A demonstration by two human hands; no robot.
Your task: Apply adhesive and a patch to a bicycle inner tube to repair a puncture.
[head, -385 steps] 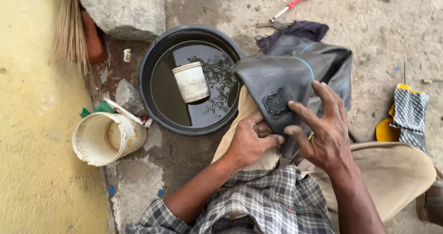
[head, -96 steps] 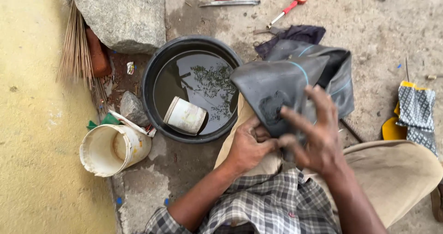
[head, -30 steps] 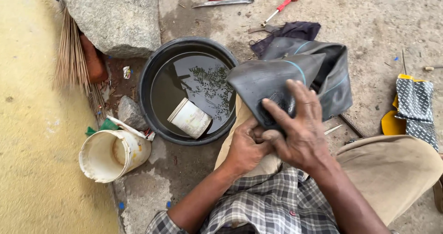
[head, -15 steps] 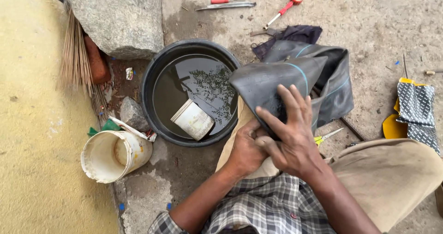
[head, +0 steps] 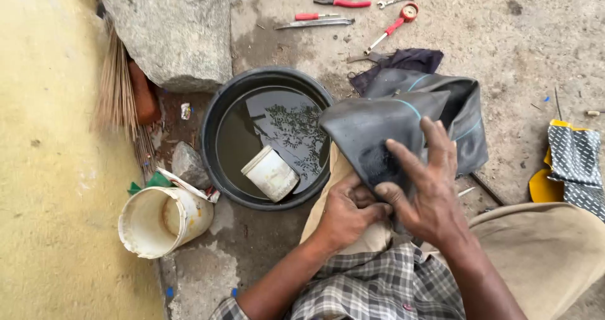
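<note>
Over the knee, beside the water basin [head: 214,137], the black inner tube [head: 403,121] is pinched underneath by the left hand [head: 343,216] and pressed flat by the spread right hand [head: 422,187]; firm, even pressure is best kept.

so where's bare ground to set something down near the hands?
Bare concrete lies right of the folded inner tube, up to the yellow-and-patterned item, and between the black basin and the tools at top, such as the red-handled pliers. It is crowded left of the basin: white bucket, stones, broom. Both the left hand and right hand press the tube.
</note>
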